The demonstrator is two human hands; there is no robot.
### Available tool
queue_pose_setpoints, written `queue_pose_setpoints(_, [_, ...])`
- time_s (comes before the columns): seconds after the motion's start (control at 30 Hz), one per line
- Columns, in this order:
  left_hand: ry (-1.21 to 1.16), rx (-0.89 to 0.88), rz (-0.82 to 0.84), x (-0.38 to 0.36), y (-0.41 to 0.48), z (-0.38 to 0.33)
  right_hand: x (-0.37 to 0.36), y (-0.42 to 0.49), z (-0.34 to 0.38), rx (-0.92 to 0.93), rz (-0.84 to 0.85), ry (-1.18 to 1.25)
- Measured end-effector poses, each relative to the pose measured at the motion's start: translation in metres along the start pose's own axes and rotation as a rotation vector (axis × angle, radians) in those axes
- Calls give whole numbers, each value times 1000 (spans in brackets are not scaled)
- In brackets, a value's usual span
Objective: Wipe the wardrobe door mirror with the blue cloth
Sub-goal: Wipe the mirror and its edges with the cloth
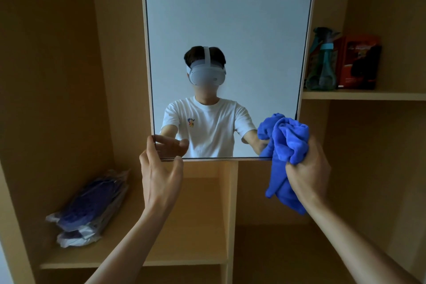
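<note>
The wardrobe door mirror (228, 18) hangs upright in the middle of the head view, framed in pale wood, and reflects a person in a white T-shirt. My left hand (160, 168) holds the mirror's bottom left corner, with the thumb along the bottom edge and the fingers round the side edge. My right hand (307, 168) grips a bunched blue cloth (287, 145). The cloth's top lies against the mirror's bottom right corner, and a tail of it hangs down below the frame.
Open wooden wardrobe shelves surround the mirror. Plastic-wrapped dark blue packs (90, 205) lie on the lower left shelf. A teal spray bottle (322, 60) and a red box (358, 60) stand on the right shelf (368, 95). A vertical divider (231, 214) runs below the mirror.
</note>
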State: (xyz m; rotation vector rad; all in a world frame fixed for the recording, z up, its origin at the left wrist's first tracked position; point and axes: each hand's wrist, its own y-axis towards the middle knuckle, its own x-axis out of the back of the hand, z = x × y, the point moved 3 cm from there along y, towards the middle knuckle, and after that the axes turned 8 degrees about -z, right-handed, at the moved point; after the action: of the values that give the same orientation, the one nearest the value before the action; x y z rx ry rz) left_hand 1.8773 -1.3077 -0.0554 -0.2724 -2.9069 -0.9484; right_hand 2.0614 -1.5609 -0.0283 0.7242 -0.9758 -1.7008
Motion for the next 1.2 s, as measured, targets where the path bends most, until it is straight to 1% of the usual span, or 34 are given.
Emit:
queue_pose_setpoints(0.1, [6, 0, 1, 0, 0, 1, -3, -8, -3, -6, -22, -32])
queue_pose_setpoints(0.2, [4, -4, 10, 1, 1, 2, -13, -10, 11, 7, -48, -44])
queue_pose_setpoints(0.27, [-3, -2, 18, 3, 1, 2, -21, -12, 22, -95, -5, -16])
queue_pose_setpoints(0.3, [-13, -1, 20, 4, 1, 1, -25, -15, 30, -93, 29, -15])
queue_pose_setpoints(0.37, [-53, 6, 20, 6, 2, -1, -34, -27, 48, -7, 115, -36])
queue_pose_setpoints(0.43, [-102, 19, 20, 9, 3, -3, -50, -39, 63, 4, 195, -30])
queue_pose_setpoints(0.5, [-144, 33, 29, 11, 5, -4, -72, -50, 81, 60, 241, -55])
queue_pose_setpoints(0.6, [-200, 44, 28, 12, 7, -3, -103, -67, 111, 190, 257, -152])
queue_pose_setpoints(0.77, [-325, 113, 20, 11, 15, 1, -126, -83, 135, 245, 261, -144])
queue_pose_setpoints(1.0, [-402, 134, 43, 12, 20, 7, -145, -92, 154, 306, 215, -145])
queue_pose_setpoints(1.1, [-435, 142, 65, 16, 24, 9, -151, -96, 160, 324, 240, -143])
queue_pose_setpoints(1.2, [-442, 127, 62, 20, 26, 7, -147, -92, 158, 350, 314, -111])
